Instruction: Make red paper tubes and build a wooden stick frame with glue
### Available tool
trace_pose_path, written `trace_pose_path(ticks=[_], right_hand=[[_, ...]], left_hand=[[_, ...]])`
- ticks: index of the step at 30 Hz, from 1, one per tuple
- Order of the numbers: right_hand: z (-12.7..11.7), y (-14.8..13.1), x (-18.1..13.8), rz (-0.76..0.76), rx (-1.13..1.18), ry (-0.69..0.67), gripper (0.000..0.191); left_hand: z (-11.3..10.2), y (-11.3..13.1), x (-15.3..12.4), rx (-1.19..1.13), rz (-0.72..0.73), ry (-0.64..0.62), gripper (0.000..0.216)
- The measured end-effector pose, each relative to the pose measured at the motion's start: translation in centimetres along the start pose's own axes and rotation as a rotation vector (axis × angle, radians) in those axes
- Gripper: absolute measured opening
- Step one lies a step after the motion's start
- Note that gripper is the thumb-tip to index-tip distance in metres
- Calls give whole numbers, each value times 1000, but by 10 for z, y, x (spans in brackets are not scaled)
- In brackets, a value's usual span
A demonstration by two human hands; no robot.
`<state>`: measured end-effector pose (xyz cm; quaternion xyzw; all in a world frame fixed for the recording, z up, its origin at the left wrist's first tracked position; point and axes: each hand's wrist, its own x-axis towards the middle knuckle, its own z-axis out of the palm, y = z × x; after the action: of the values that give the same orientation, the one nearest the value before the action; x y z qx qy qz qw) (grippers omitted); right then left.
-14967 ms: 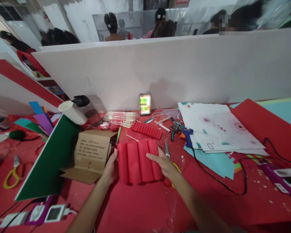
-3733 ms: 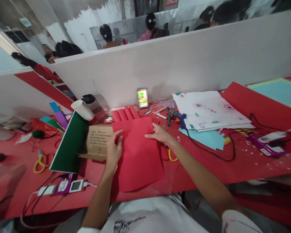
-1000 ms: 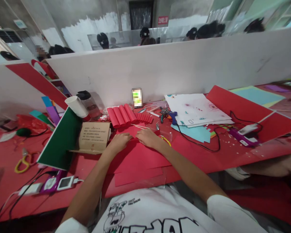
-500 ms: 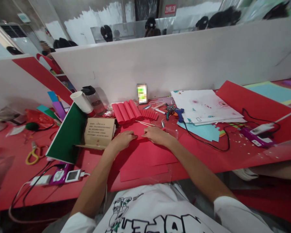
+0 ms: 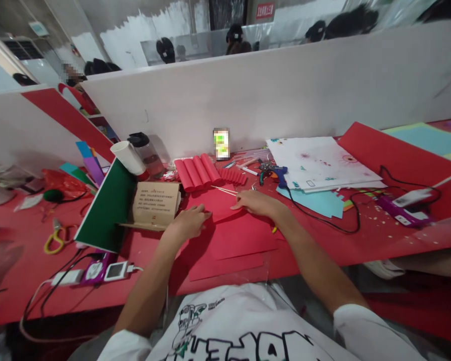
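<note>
Red paper sheets (image 5: 244, 240) lie overlapping on the table in front of me. My right hand (image 5: 257, 203) pinches the edge of the top red sheet between thumb and fingers, and that edge lifts slightly in a curve. Over the left part of the red paper is my left hand (image 5: 191, 221), its fingers bent and a little apart; whether they touch the paper is hard to see. Two thin sticks (image 5: 224, 190) lie just beyond the hands. Behind them are rolled red paper tubes (image 5: 197, 173) and a smaller pleated red piece (image 5: 233, 175).
An open cardboard box (image 5: 155, 203) and a leaning green board (image 5: 107, 210) stand left. Beyond are a white roll (image 5: 126, 158) and a bottle (image 5: 146, 155). Right lie a blue glue gun (image 5: 280, 175), its cord, and white printed sheets (image 5: 323, 163). Scissors (image 5: 54, 238) lie far left.
My hands have moved apart, the right one shifting to the right with the paper's edge. The left hand's fingers have loosened. A small yellow thing now shows beside my right wrist.
</note>
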<state>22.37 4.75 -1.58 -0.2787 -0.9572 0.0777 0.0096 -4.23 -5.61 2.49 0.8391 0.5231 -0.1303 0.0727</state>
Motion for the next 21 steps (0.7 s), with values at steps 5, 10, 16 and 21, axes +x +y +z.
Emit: trace_pose_path(ticks=[5,10,16,21], right_hand=[[3,17,-7,-59,70,10,56],[0,30,-10,-136,209,89,70],[-4,30,-11,-172,333,211,74],[-8,16,-9,-152,473,334,70]], left_hand=[[-5,-5,2,-238,9,30,54],[3,-19,8,-521,124,0,48],[6,-17,6,-785,76,-81,73],[19,-4,29,-997,-80,96,79]])
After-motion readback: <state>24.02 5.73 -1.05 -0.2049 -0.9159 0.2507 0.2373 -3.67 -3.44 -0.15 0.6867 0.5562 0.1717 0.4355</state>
